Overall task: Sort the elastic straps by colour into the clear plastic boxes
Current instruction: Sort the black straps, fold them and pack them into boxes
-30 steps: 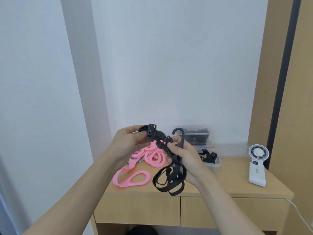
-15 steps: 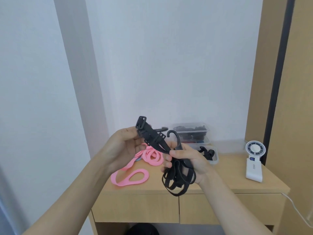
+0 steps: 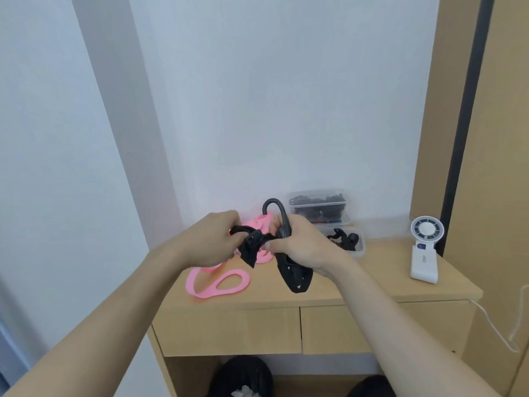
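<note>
BLACK STRAPS IN HAND: A tangle of black elastic straps [image 3: 294,275] is held above the pale wooden tabletop [image 3: 372,279] by both grips. The left grip [image 3: 211,239] is clenched round a bunched end, and the right grip [image 3: 297,245] is closed round the rest. A curved black hook [image 3: 274,204] rises above the right grip's knuckles, and a looped bundle hangs below its palm. How the strands run between the two grips is hidden by the fingers, and the number of straps cannot be made out. A heap of pink straps [image 3: 217,285] lying on the tabletop is partly covered by the left grip, with one long loop left in view just below it. Beyond the right grip, a clear plastic box [image 3: 317,204] packed with dark straps is seen against the wall, seemingly stacked on something whose contents are too blurred to tell. A nearer clear box [image 3: 359,247], holding black strap parts, is half hidden behind the right grip. Well to the right of that grip a small white fan [image 3: 425,250] stands upright, and a white cable [image 3: 492,325] trails down past the tabletop's edge. Two drawer fronts [image 3: 229,330] are set beneath the grips. Dark shapes [image 3: 243,373] under them are cut off by the lower edge and cannot be identified. White walls are seen behind, and a tall wooden panel [image 3: 501,138] to the right.
</note>
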`<move>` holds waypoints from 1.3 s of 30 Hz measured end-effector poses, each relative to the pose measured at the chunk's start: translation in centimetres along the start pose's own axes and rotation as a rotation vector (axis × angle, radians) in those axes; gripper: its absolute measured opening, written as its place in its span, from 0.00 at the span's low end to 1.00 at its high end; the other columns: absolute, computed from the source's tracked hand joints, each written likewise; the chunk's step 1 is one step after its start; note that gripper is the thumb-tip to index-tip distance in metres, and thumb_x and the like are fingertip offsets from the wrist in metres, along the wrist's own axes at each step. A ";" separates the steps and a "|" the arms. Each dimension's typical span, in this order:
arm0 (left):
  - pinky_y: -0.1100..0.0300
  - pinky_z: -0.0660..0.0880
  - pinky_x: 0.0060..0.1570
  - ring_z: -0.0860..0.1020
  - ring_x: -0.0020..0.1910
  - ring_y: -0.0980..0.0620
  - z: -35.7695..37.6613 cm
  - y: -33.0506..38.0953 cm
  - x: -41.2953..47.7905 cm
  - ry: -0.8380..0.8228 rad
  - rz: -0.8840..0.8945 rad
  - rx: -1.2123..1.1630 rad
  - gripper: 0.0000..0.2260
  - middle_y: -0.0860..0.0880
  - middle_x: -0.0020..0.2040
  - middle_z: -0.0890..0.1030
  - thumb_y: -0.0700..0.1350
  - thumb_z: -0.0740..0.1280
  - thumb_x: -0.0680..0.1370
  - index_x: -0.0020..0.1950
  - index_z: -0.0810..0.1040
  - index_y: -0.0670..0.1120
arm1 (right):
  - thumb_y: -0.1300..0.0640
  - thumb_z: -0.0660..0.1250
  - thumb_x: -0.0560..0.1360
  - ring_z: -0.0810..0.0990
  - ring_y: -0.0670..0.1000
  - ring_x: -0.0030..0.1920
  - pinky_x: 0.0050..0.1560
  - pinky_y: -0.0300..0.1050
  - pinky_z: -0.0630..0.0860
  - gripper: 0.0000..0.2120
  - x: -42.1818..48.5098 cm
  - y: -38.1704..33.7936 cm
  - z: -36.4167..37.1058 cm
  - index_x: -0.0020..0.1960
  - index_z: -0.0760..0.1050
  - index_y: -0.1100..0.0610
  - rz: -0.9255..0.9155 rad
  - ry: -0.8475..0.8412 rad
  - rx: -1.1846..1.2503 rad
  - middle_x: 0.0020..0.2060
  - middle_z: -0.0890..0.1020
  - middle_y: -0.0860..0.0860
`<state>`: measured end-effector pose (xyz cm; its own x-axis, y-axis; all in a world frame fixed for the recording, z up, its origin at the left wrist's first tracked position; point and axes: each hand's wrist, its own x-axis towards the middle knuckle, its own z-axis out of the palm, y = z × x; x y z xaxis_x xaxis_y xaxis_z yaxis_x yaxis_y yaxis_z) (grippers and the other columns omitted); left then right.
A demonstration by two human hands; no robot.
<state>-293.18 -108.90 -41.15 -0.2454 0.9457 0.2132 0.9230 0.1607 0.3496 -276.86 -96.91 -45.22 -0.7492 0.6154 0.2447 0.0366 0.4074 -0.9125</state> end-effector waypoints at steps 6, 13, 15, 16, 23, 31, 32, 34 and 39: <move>0.51 0.73 0.33 0.77 0.35 0.50 3.1 -1.0 0.9 0.400 -0.001 0.016 0.08 0.52 0.38 0.79 0.54 0.60 0.82 0.45 0.66 0.54 | 0.74 0.63 0.75 0.82 0.50 0.34 0.43 0.52 0.80 0.12 -0.7 -0.6 1.8 0.44 0.67 0.58 -0.052 0.176 0.158 0.34 0.81 0.54; 0.53 0.67 0.32 0.68 0.27 0.47 5.0 0.9 1.5 0.523 -0.268 -1.207 0.16 0.46 0.30 0.75 0.52 0.68 0.81 0.52 0.76 0.38 | 0.75 0.61 0.78 0.81 0.55 0.33 0.39 0.48 0.78 0.14 -2.6 -0.7 3.9 0.44 0.65 0.58 -0.098 0.106 0.492 0.37 0.83 0.58; 0.55 0.65 0.28 0.64 0.27 0.47 5.0 1.1 1.2 0.382 -0.225 -1.421 0.18 0.47 0.28 0.69 0.50 0.68 0.81 0.55 0.77 0.34 | 0.75 0.61 0.78 0.80 0.55 0.34 0.40 0.49 0.77 0.14 -2.8 -0.4 3.8 0.43 0.65 0.57 -0.064 0.058 0.636 0.39 0.84 0.59; 0.56 0.65 0.27 0.63 0.27 0.47 4.8 1.2 0.9 0.302 -0.196 -1.476 0.16 0.47 0.28 0.66 0.50 0.67 0.81 0.54 0.78 0.35 | 0.74 0.61 0.78 0.80 0.56 0.34 0.40 0.48 0.77 0.14 -2.8 -0.3 3.7 0.43 0.66 0.57 -0.035 0.019 0.705 0.40 0.84 0.60; 0.59 0.52 0.35 0.64 0.24 0.54 3.4 0.3 -0.7 0.009 -0.123 -1.538 0.20 0.49 0.27 0.67 0.53 0.64 0.78 0.56 0.80 0.37 | 0.70 0.65 0.74 0.80 0.57 0.38 0.42 0.51 0.80 0.10 -2.6 0.1 2.1 0.53 0.75 0.61 -0.007 -0.299 0.877 0.46 0.82 0.64; 0.54 0.66 0.43 0.67 0.42 0.43 3.5 -2.8 -1.7 -0.236 0.042 -1.481 0.13 0.37 0.47 0.76 0.46 0.72 0.77 0.53 0.78 0.38 | 0.67 0.67 0.74 0.69 0.48 0.23 0.23 0.38 0.66 0.10 -1.5 1.8 1.7 0.49 0.80 0.55 0.058 -0.333 0.816 0.38 0.73 0.58; 0.48 0.64 0.46 0.64 0.45 0.40 3.6 -3.1 -1.7 -0.264 0.032 -1.415 0.20 0.35 0.51 0.71 0.48 0.76 0.74 0.58 0.76 0.38 | 0.68 0.67 0.73 0.67 0.48 0.23 0.22 0.37 0.64 0.10 -1.4 1.7 1.6 0.46 0.80 0.54 0.075 -0.340 0.784 0.36 0.74 0.57; 0.48 0.62 0.48 0.61 0.47 0.40 3.5 -3.2 -1.9 -0.310 0.013 -1.358 0.28 0.37 0.54 0.65 0.50 0.79 0.71 0.63 0.71 0.38 | 0.70 0.65 0.74 0.65 0.48 0.24 0.22 0.37 0.61 0.11 -1.1 1.5 1.6 0.47 0.78 0.56 0.109 -0.292 0.671 0.32 0.76 0.56; 0.56 0.65 0.41 0.68 0.39 0.50 2.8 -2.9 -2.6 -0.448 0.070 -1.136 0.26 0.41 0.43 0.71 0.54 0.77 0.73 0.57 0.74 0.35 | 0.73 0.61 0.76 0.70 0.48 0.25 0.28 0.40 0.66 0.12 -0.8 -0.2 2.1 0.47 0.76 0.58 0.031 -0.135 0.291 0.28 0.79 0.50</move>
<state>-294.38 -111.04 -45.23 0.1255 0.9921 0.0092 0.0915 -0.0208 0.9956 -277.64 -98.89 -45.94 -0.8322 0.5219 0.1870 -0.1149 0.1676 -0.9791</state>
